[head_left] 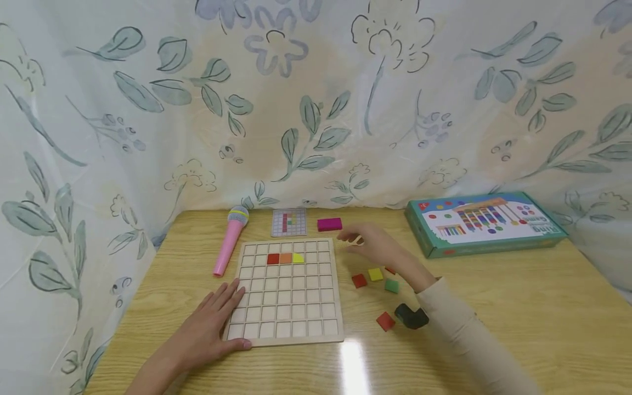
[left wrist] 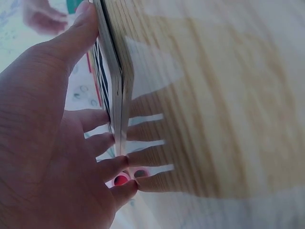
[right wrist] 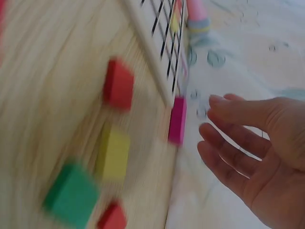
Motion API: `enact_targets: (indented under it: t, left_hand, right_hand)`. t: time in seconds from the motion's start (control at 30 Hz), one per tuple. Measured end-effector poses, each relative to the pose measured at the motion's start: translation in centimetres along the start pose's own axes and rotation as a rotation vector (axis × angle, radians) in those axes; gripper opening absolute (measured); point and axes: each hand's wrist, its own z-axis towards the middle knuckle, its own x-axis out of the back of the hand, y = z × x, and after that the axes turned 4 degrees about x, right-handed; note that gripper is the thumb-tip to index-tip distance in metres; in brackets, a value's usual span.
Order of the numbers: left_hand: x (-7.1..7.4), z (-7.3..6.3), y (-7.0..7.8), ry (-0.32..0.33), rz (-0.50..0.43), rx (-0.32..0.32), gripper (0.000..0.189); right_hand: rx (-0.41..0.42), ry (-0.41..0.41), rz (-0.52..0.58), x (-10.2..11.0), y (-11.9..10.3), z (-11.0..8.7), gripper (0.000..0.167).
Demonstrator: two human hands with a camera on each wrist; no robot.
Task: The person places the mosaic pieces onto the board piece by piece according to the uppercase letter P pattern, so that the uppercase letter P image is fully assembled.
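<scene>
A wooden grid board (head_left: 296,343) lies flat on the table. In its upper rows sit a red tile (head_left: 273,259), an orange tile (head_left: 286,258) and a yellow piece (head_left: 298,258) with one rounded corner. My left hand (head_left: 202,332) rests against the board's near left corner, straight fingers along the left side and thumb at the front edge. Raised over the table right of the board, my right hand (head_left: 372,247) has loosely bent fingers and holds nothing. Below it lie a red block (right wrist: 119,85), a yellow block (right wrist: 113,153) and a green block (right wrist: 72,194).
Behind the board are a patterned grid card (head_left: 289,222) and a magenta block (head_left: 329,224). A pink toy microphone (head_left: 230,241) lies left. Nearer me are another red block (head_left: 385,321) and a bent black object (head_left: 411,317). A green game box (head_left: 486,222) lies at the back right.
</scene>
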Motion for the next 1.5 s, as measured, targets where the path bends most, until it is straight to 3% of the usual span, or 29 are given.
enact_targets:
  t: [0.33,0.53,0.77,1.13,1.5]
  left_hand:
    - [0.4,0.1,0.0,0.006,-0.002,-0.017,0.1]
    - [0.5,-0.1,0.0,0.002,-0.003,-0.009,0.1]
    - [0.3,0.0,-0.1,0.003,-0.003,-0.011,0.1]
    - [0.3,0.2,0.0,-0.009,-0.005,-0.008,0.101]
    - [0.3,0.0,0.0,-0.002,-0.002,0.002,0.101]
  right_hand:
    - [-0.064,0.03,-0.086,2.9,4.3,-6.2,0.028]
    - [-0.086,0.032,-0.102,3.2,5.6,-8.1,0.03]
    - [-0.138,0.019,-0.173,2.7,6.5,-8.5,0.028]
    - [-0.19,0.039,-0.185,2.5,6.5,-8.5,0.028]
    - [-0.154,0.001,-0.149,3.6,6.3,-7.1,0.029]
